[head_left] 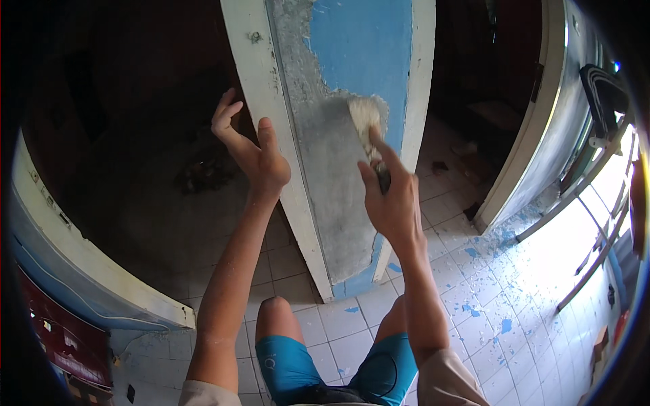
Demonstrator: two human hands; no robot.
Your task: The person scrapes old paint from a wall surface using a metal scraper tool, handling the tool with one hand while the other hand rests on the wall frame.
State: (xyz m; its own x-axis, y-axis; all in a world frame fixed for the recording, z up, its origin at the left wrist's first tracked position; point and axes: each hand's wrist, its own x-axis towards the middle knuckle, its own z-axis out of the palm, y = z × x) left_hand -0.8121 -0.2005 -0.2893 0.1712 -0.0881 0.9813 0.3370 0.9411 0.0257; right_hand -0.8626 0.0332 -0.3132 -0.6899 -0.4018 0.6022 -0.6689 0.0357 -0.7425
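Head view, right hand (396, 206) gripping a scraper (364, 115), its blade at the wall's (332, 196) ragged blue-paint edge, left hand (261, 159) with fingers spread (thumb raised) by the white door frame (252, 64).

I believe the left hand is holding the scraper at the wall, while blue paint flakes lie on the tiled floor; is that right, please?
Not quite: the head view shows the right hand holding the scraper at the wall, while blue paint flakes lie on the tiled floor.
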